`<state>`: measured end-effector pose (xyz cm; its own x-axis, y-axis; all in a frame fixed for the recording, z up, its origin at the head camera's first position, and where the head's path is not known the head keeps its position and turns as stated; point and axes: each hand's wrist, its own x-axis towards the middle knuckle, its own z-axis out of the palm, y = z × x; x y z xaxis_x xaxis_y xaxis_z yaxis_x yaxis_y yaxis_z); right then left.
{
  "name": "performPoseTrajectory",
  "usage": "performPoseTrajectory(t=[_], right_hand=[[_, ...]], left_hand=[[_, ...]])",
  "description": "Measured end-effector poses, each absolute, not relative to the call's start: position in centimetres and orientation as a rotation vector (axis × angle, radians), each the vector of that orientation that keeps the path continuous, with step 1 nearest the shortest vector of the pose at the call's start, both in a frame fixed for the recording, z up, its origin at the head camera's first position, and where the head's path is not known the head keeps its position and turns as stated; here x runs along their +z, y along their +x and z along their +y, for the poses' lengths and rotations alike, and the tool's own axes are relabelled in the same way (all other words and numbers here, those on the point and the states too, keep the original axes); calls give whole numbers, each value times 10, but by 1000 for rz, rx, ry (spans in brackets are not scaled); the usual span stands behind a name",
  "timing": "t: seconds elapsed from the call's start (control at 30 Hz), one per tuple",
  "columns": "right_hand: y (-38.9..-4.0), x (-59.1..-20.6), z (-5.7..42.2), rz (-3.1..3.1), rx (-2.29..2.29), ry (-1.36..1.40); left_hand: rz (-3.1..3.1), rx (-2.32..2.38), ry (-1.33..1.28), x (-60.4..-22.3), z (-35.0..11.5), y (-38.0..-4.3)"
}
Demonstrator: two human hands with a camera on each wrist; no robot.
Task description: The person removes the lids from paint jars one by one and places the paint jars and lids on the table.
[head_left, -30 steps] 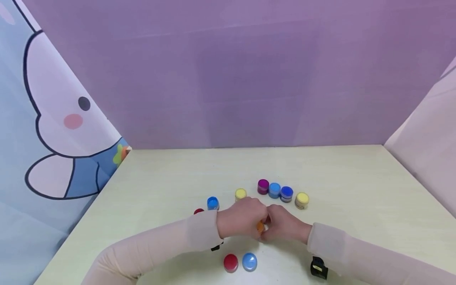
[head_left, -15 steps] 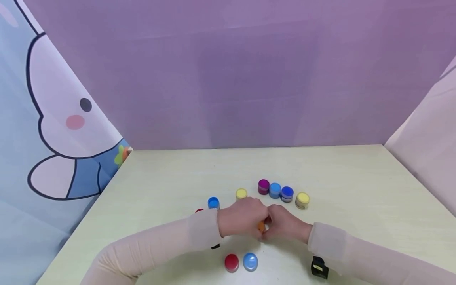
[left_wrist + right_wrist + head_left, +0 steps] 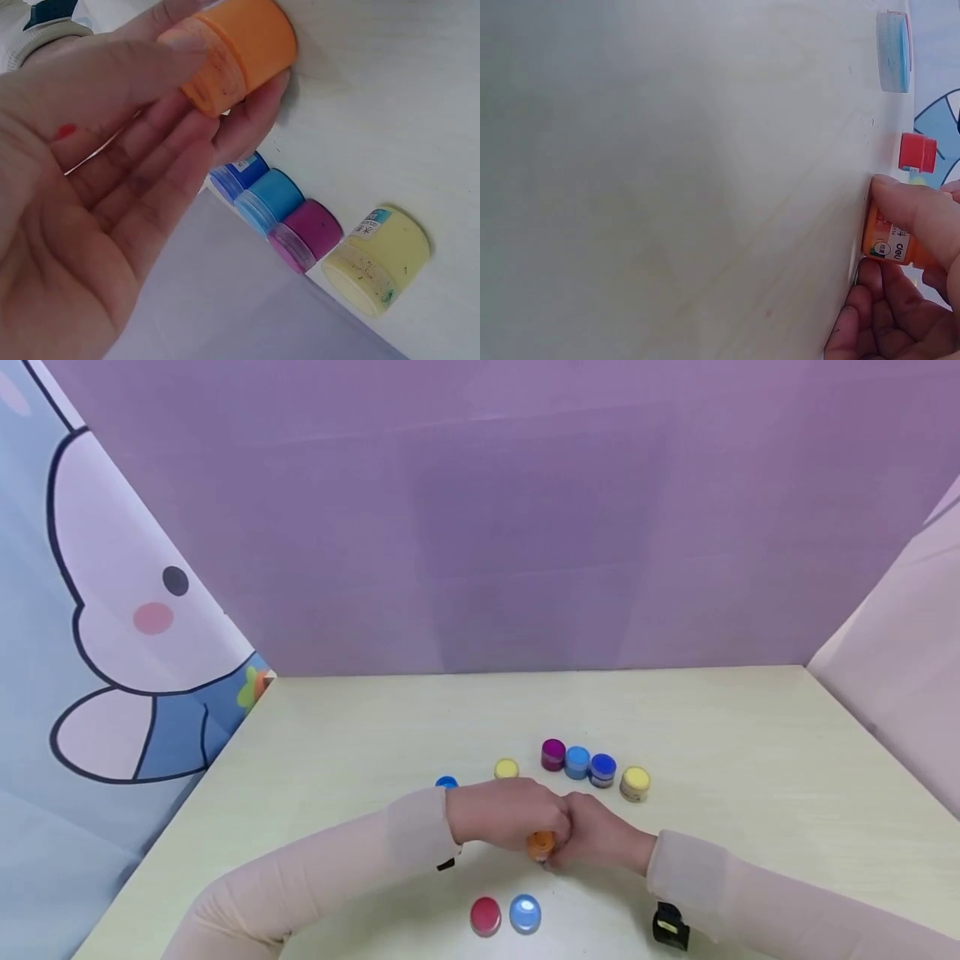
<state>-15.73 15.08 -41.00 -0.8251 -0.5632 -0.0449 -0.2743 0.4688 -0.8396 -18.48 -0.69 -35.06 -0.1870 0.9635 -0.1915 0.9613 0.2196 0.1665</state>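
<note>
A small orange paint jar (image 3: pixel 540 846) stands on the table between both hands in the head view. My left hand (image 3: pixel 502 812) pinches its upper part, with the thumb laid across it in the left wrist view. My right hand (image 3: pixel 603 833) grips the jar low down. In the right wrist view, a thumb (image 3: pixel 907 206) lies along the labelled side of the orange jar (image 3: pixel 889 236), and curled fingers (image 3: pixel 889 307) show below. The hands touch each other and hide part of the jar in the head view.
Behind the hands stand purple (image 3: pixel 553 755), light blue (image 3: pixel 577 762), dark blue (image 3: pixel 602 770) and yellow (image 3: pixel 635 783) jars. Another yellow jar (image 3: pixel 506 768) and a blue one (image 3: pixel 447 782) are partly covered by the left arm. Red (image 3: pixel 486 916) and light blue (image 3: pixel 525 913) round lids lie in front.
My left hand has turned over the orange jar, showing more of it. The left forearm has shifted slightly, covering the red jar and more of the blue one. My right hand barely moves.
</note>
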Motion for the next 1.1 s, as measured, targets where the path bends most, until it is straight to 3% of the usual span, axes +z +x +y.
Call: performPoseTrajectory(t=[1.1], right_hand=[[-157, -408, 149, 2466, -1185, -673]], left_hand=[[2336, 163, 1542, -351, -6, -184]])
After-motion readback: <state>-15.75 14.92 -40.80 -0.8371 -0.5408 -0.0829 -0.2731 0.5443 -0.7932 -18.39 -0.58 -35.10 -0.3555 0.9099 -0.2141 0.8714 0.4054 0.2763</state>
